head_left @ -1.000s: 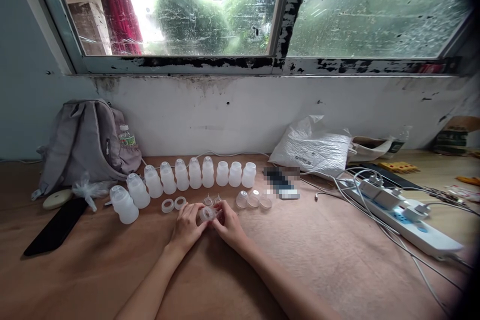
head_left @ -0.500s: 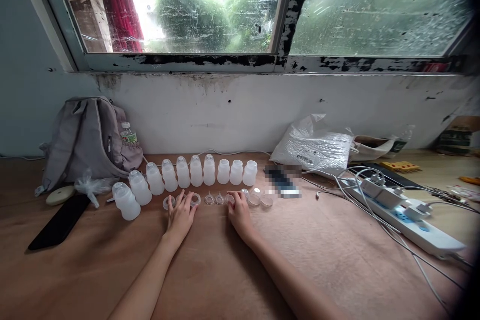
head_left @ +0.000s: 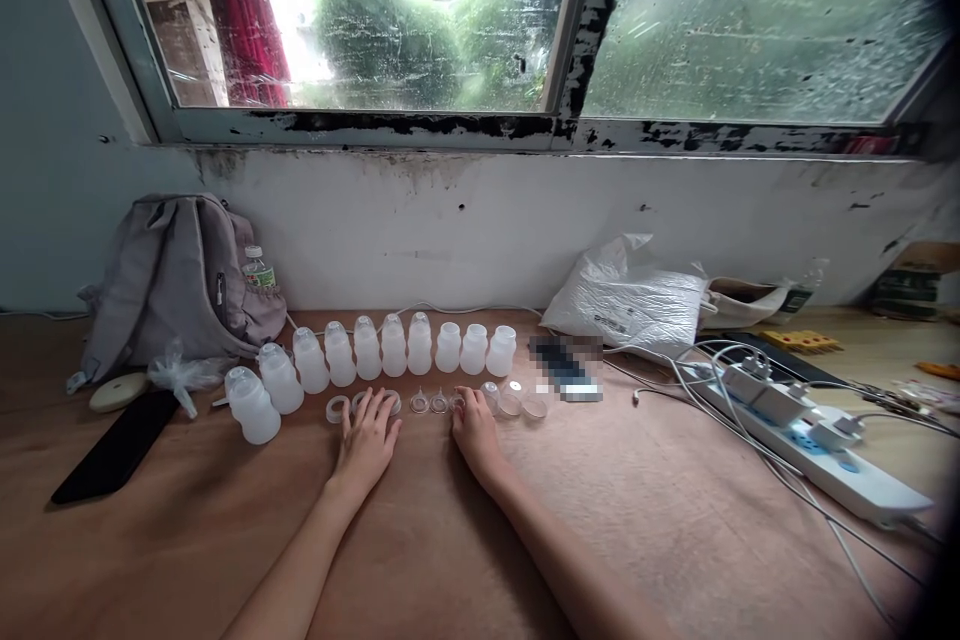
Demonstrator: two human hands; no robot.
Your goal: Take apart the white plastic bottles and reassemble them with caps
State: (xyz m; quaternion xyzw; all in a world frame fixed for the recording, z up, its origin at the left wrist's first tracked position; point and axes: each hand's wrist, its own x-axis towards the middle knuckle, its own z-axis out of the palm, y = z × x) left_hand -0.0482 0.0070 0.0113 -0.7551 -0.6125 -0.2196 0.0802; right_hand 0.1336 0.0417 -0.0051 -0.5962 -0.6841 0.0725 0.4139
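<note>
My left hand (head_left: 367,438) lies with fingers apart over white collar rings (head_left: 337,409), partly covering them. At the right end of two clear nipples (head_left: 419,403) standing on the table, my right hand (head_left: 477,432) has its thumb and fingers closed around another nipple (head_left: 456,403), mostly hidden by them. Clear domed caps (head_left: 511,402) sit just right of that hand. Behind both hands runs a curved row of white baby bottles. Several on the left, such as this capped bottle (head_left: 367,350), wear clear caps; three open bottles (head_left: 474,350) at the right end have none.
A grey backpack (head_left: 172,280), a plastic bag (head_left: 184,370) and a black flat case (head_left: 112,450) are on the left. To the right lie a blurred-out phone (head_left: 566,368), a silvery parcel (head_left: 630,300) and a power strip (head_left: 832,450) with loose cables.
Both hands held a clear ring-shaped part together at the front. They have parted: the left went to the collar rings, the right to the nipples. A third ring now lies in the row.
</note>
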